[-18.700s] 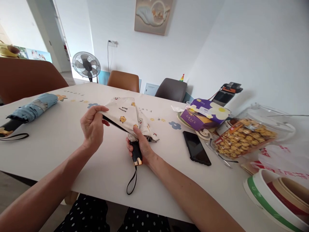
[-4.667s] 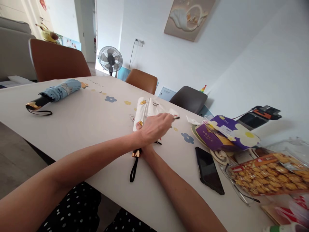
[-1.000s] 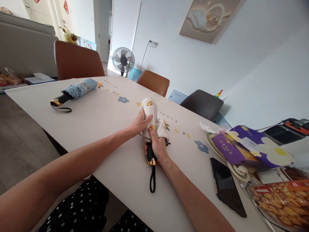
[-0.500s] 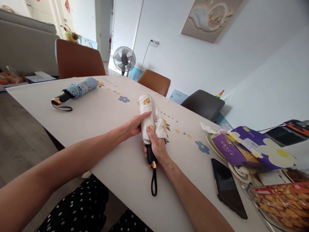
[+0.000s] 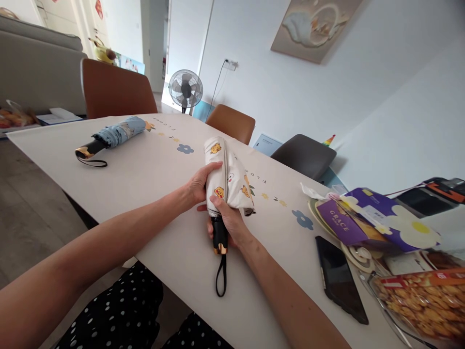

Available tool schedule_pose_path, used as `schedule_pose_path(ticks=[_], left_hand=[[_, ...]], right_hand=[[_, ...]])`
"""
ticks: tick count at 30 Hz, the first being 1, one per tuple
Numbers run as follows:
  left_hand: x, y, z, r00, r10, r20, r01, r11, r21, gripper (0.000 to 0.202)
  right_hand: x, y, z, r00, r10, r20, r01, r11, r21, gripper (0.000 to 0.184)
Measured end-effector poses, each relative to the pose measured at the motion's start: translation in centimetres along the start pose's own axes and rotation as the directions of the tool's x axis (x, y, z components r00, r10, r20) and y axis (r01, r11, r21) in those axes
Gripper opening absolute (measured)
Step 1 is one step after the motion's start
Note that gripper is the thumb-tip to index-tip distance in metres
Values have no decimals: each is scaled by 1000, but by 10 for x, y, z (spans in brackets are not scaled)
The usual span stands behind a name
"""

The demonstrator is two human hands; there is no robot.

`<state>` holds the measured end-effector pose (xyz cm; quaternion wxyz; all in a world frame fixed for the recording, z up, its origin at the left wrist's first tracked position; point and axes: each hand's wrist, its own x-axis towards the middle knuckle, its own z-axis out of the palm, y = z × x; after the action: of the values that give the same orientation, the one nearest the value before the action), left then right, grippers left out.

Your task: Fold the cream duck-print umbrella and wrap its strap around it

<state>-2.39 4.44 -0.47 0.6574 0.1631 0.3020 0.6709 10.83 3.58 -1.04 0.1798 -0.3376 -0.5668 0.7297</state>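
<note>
A folded white umbrella printed with small cartoon ducks is lifted a little off the white table, tip pointing away from me. My right hand grips it at the black handle, whose wrist strap dangles toward the table's near edge. My left hand wraps around the left side of the rolled fabric, fingers curled over it. One flap of fabric sticks out loose on the right.
A folded blue umbrella lies at the far left of the table. To the right are a black phone, a purple box on a plate and a bag of snacks. Brown chairs stand behind the table.
Over the last second the white umbrella has shifted slightly left and toward me, lifting a little. My left hand has closed further round the rolled fabric.
</note>
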Motion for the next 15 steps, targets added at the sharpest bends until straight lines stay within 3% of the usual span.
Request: schedule_pose_path(ticks=[5,10,12,15], left_hand=[[4,12,-6,984,155,-84,-153,988,27,49],[16,35,-24,899,398,-181,-389,918,82,43],[21,40,-30,844,475,-252,-450,880,152,40],[23,37,-30,776,548,-312,-455,829,325,36]], right_hand=[[3,2,-3,1000,-10,26,9,1000,26,35],[1,4,-1,998,-9,60,8,1000,21,35],[1,7,0,999,-45,0,45,998,52,36],[5,12,2,975,-80,-207,110,984,138,36]])
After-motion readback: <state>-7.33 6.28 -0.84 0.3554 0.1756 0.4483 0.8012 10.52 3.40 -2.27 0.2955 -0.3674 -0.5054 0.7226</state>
